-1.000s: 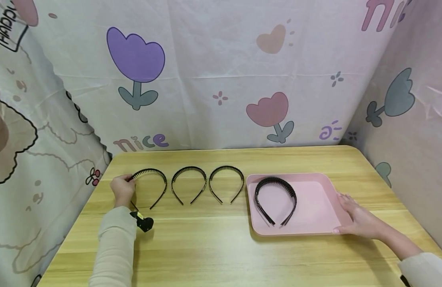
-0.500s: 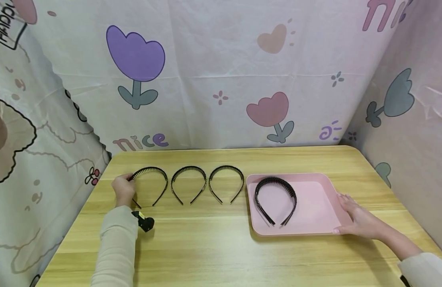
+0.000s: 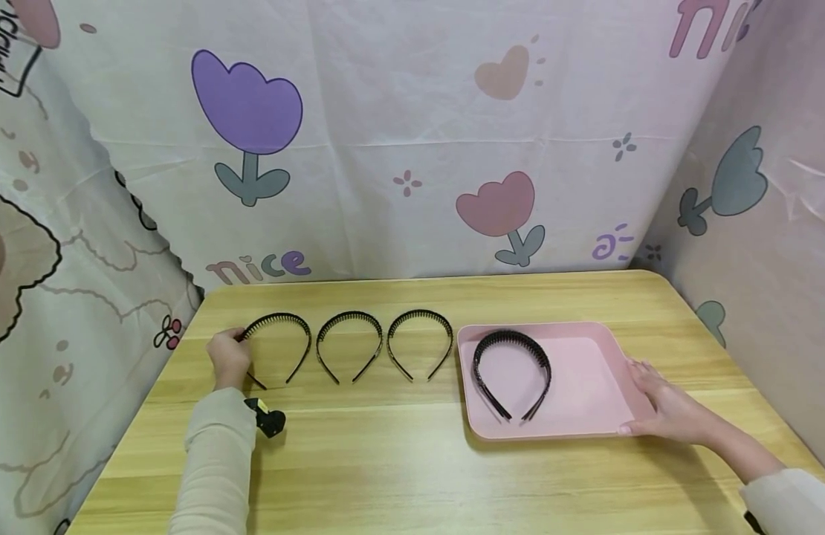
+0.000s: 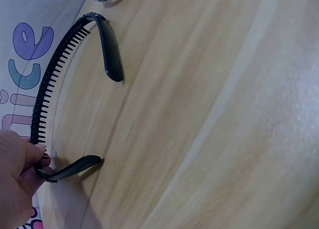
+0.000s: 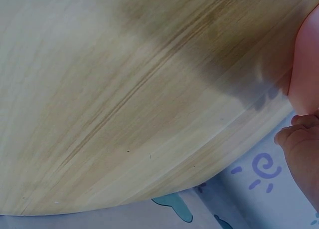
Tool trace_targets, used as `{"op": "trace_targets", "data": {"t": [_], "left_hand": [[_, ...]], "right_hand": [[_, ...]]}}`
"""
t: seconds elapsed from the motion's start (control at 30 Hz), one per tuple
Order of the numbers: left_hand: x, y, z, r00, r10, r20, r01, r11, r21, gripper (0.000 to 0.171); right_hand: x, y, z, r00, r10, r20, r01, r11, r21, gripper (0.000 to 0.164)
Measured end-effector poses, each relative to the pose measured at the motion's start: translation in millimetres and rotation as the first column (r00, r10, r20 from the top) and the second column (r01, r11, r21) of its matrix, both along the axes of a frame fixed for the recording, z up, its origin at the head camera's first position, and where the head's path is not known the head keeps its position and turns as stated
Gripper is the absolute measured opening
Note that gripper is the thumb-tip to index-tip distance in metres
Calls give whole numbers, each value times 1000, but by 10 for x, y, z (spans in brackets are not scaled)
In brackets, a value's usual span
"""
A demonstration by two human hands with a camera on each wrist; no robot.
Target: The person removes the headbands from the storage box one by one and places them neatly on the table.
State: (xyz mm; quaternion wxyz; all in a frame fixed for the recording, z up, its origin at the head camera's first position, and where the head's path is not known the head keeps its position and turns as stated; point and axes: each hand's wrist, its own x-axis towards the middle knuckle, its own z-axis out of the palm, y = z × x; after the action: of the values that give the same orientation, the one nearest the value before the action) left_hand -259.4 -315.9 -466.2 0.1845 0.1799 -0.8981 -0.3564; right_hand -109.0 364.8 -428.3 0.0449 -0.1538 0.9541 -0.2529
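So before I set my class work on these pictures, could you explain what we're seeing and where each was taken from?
There's no machine: just a person's two bare hands. The head picture comes from a camera worn on the head; each wrist picture, from one on that wrist. On the wooden table, two black headbands lie beside a pink tray, which holds an overlapping bunch too close to count. The left hand pinches another headband between its fingers. The right hand touches the tray's right side.

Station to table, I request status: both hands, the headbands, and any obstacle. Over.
Left hand pinching leftmost toothed headband. Right hand touching right end of pink tray. Two headbands lie between; nested headbands in tray.
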Motion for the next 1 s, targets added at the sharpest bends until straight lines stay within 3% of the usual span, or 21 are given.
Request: {"op": "trace_targets", "data": {"t": [0.1,0.17,0.3,0.7,1.0], "left_hand": [[11,12,22,1000,-7,8,7,1000,-2,30],[71,85,125,999,-7,50,7,1000,-4,31],[144,144,195,997,-20,73,21,1000,-11,30],[169,146,198,993,-51,104,50,999,5,30],[165,145,210,987,-74,142,79,996,-31,31]], "right_hand": [[0,1,-2,1000,2,5,-2,1000,-3,107],[3,0,-4,1000,2,6,-2,1000,-6,107],[10,-7,-6,1000,0,8,0,1000,-9,107],[4,5,-15,1000,5,4,-5,1000,-2,107],[-8,5,-10,1000,-3,15,3,1000,-5,107]]}}
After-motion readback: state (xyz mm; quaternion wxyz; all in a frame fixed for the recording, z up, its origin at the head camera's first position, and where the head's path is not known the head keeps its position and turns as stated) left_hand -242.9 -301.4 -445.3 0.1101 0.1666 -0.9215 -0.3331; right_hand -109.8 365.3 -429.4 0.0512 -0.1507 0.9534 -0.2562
